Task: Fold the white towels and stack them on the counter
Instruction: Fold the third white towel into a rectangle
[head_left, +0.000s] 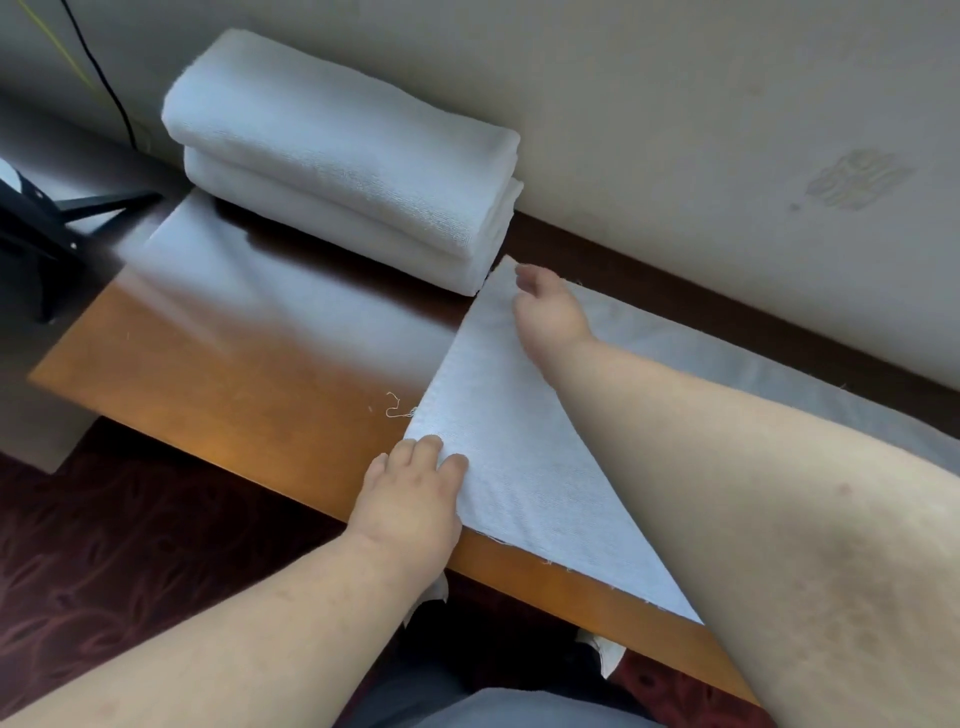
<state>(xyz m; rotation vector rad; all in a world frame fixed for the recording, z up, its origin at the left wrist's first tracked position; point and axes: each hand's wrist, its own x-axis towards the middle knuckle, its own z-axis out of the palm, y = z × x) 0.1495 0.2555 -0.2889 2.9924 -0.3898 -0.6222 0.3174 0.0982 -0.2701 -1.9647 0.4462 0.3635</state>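
Two folded towels (343, 161) sit stacked at the far side of the wooden surface (249, 374), against the wall (675, 130). Just right of the stack, a flat towel (519, 426) lies spread on the surface, its far left corner almost touching the stack and its near edge running along the surface's near edge, with a bit of cloth hanging below. The left hand (410, 499) rests on the towel's near left corner, fingers loosely bent over the cloth edge. The right hand (550, 312) reaches across to the far left corner, fingers curled down onto it; whether it pinches the cloth I cannot tell. A loose thread (397, 408) lies on the wood just left of the towel.
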